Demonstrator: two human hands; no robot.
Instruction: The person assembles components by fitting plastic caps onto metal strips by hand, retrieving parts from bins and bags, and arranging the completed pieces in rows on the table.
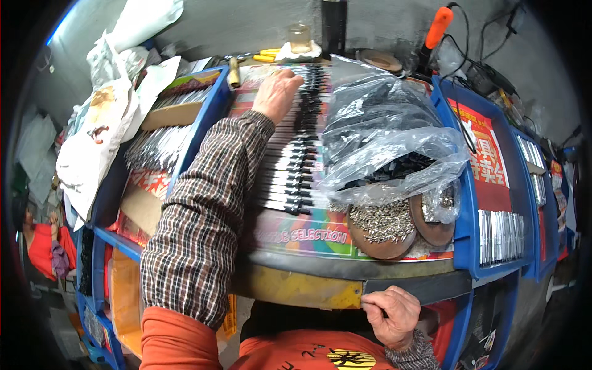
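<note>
My left hand [279, 92] reaches to the far end of a long row of thin silvery sticks with black ends [290, 176], laid side by side on the table. Its fingers are bent down over the row, and the back of the hand hides what they hold, if anything. Low on the right, my right hand [394, 314] is closed at the table's front edge, thumb and fingers curled together; I cannot make out anything in it. Right of the row lies a clear plastic bag [394, 148] of small black parts. A round brown dish [385, 248] of small metal pieces stands before it.
Blue trays stand on both sides: the left tray [213, 98] has bundles of thin sticks, the right tray [465, 203] a stack of silvery pieces [501, 237]. An orange-handled tool [438, 28] and cables rise at the back right. A glass jar [300, 38] stands behind the row.
</note>
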